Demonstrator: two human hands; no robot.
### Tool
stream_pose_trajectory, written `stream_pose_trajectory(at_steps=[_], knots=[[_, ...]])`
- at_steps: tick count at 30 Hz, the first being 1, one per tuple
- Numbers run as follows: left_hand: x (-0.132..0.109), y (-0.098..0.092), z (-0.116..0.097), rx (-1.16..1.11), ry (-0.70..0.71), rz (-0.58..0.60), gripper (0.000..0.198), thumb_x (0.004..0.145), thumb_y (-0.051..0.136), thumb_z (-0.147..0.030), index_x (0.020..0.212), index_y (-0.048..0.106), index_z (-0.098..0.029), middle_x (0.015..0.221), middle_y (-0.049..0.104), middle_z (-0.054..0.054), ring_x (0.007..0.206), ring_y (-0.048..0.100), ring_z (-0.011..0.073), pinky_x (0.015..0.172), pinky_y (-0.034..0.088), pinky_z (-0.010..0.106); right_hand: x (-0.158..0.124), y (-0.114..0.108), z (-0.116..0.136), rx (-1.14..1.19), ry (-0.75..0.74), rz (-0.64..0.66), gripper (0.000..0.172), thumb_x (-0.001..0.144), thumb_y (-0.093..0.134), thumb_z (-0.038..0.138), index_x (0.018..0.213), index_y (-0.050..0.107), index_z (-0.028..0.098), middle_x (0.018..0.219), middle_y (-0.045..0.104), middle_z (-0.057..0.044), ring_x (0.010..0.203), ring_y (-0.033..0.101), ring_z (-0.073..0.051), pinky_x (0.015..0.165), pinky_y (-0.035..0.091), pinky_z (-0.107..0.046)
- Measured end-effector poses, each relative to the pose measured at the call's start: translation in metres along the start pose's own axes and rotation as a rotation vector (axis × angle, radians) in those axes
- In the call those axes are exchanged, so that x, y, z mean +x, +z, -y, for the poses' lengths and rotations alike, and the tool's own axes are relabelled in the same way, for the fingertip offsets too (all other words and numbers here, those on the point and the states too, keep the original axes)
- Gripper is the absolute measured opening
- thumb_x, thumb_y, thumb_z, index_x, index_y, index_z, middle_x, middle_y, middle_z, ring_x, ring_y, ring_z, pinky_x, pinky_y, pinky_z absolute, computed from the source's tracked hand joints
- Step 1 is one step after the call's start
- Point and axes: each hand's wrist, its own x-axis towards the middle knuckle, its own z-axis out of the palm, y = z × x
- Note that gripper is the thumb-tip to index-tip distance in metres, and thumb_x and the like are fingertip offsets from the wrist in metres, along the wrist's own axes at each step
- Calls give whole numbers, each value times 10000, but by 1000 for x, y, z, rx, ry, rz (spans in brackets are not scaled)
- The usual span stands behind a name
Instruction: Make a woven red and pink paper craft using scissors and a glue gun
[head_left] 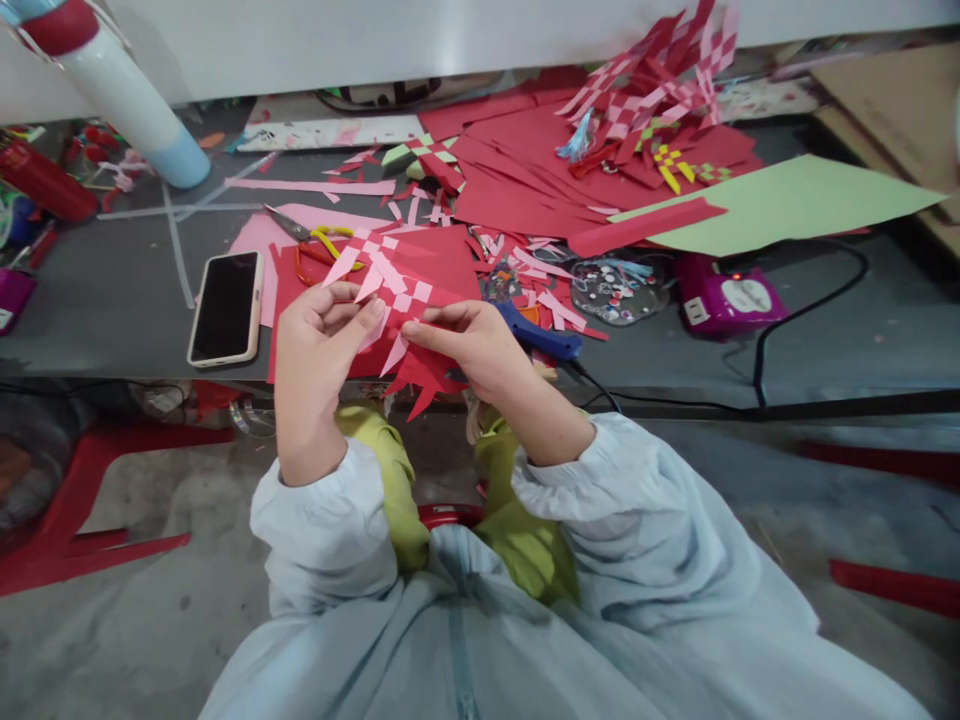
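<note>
Between my two hands is a woven piece of pink and red paper strips (pixel 403 287), with loose pointed ends sticking out at several sides. My left hand (pixel 322 340) pinches its left part between thumb and fingers. On the right part, my right hand (pixel 469 345) has its thumb and forefinger closed. Red paper sheets (pixel 457 262) lie on the table beneath the piece. Just behind my left hand rest scissors with yellow and red handles (pixel 322 240). A blue tool (pixel 544 335) with a cord lies to the right of my right hand.
A phone (pixel 226 308) lies left of my hands, near the table edge. A bottle (pixel 139 105) stands at the back left. Red paper (pixel 510 170), woven strips (pixel 652 80), a green sheet (pixel 795 200), a bead tray (pixel 619 290) and a purple box (pixel 727 297) lie rightward.
</note>
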Motion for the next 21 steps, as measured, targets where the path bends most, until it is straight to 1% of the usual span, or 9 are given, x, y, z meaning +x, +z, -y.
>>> stream_pose_trajectory(at_steps=[2, 5, 7, 9, 12, 15, 18, 21], knots=[[2, 0, 3, 7, 22, 6, 263, 652, 827, -301, 824, 664, -186, 737, 693, -9, 700, 683, 127, 654, 563, 229, -1, 1, 0, -6, -16, -10, 350, 531, 873, 450, 679, 724, 170, 667, 672, 8, 564, 551, -84, 550, 438, -233], [6, 0, 9, -10, 73, 2, 282, 688, 809, -377, 854, 681, -188, 866, 720, 25, 820, 696, 147, 718, 566, 240, -4, 1, 4, -61, -6, -2, 372, 507, 875, 445, 692, 736, 154, 647, 673, -3, 554, 533, -92, 525, 425, -236], [7, -1, 11, -37, 77, -10, 266, 727, 780, -411, 839, 687, -189, 858, 717, 26, 829, 691, 149, 738, 563, 248, -6, 1, 7, -123, -16, 24, 362, 528, 865, 446, 679, 732, 145, 626, 661, -6, 556, 521, -97, 527, 420, -241], [6, -1, 11, -64, 73, -27, 230, 745, 768, -401, 806, 689, -194, 808, 706, 9, 784, 678, 137, 727, 558, 245, -7, 1, 8, -199, -41, 49, 350, 564, 848, 452, 643, 714, 139, 591, 631, -1, 553, 501, -99, 521, 405, -244], [3, -1, 7, -73, 110, -37, 159, 746, 771, -336, 762, 688, -200, 768, 690, -11, 737, 653, 117, 723, 551, 232, -8, 1, 8, -286, -68, 58, 364, 599, 826, 470, 616, 689, 133, 551, 578, 9, 541, 463, -97, 502, 373, -244], [1, -2, 5, -76, 151, -34, 110, 740, 772, -276, 761, 688, -209, 777, 689, -17, 730, 642, 112, 727, 549, 236, -8, 1, 8, -312, -66, 48, 377, 604, 824, 468, 612, 672, 123, 536, 533, 22, 534, 427, -85, 495, 343, -238], [2, -2, 6, -104, 157, -31, 148, 716, 795, -269, 801, 686, -214, 801, 690, -18, 746, 648, 117, 750, 556, 257, -8, 1, 8, -314, -57, 47, 376, 600, 828, 454, 603, 656, 120, 531, 502, 32, 530, 406, -73, 486, 311, -227], [4, -1, 8, -116, 176, -44, 199, 676, 825, -255, 797, 678, -201, 803, 683, -19, 768, 659, 120, 791, 557, 271, -8, 2, 9, -277, -51, 43, 356, 592, 836, 428, 607, 659, 120, 548, 523, 29, 543, 430, -75, 495, 333, -222]])
